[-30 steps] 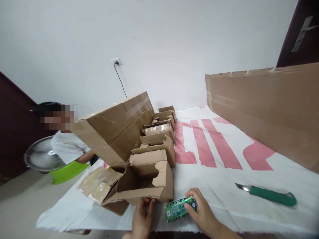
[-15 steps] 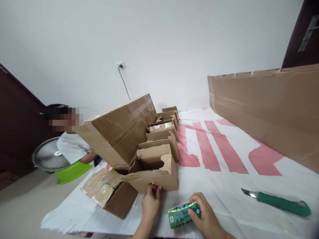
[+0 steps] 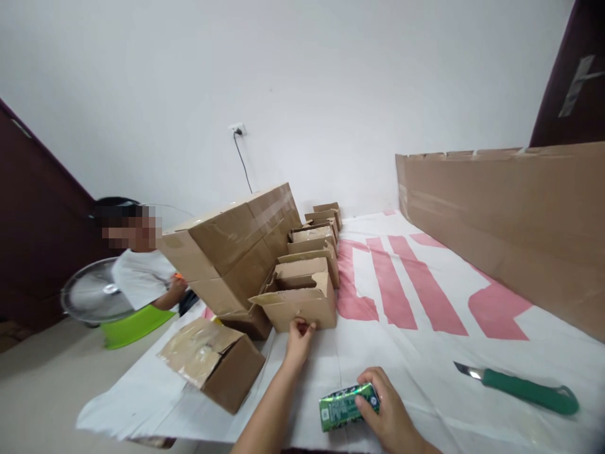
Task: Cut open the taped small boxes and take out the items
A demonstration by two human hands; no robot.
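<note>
My left hand (image 3: 299, 341) is stretched forward to the near wall of an open-topped cardboard box (image 3: 295, 310). Its fingers are curled and pressed at a small hole or torn spot low on that wall; their tips are partly hidden. My right hand (image 3: 384, 403) holds a shiny green drink carton (image 3: 341, 407) lying on its side, thumb across the near face and fingers over the top. Left of my left arm sits a taped cardboard box (image 3: 231, 372), set at an angle.
A green-handled knife (image 3: 524, 389) with its blade bared lies at right on the white cloth (image 3: 401, 353) with red markings. More open boxes (image 3: 309, 249) line up behind, beside stacked cartons (image 3: 231, 246). A cardboard panel (image 3: 496, 227) stands at right. Another person (image 3: 142, 277) is at left.
My left hand has moved forward, and the open box at it has shifted away from me towards the row behind. My right hand keeps hold of the green carton. The view has tilted slightly.
</note>
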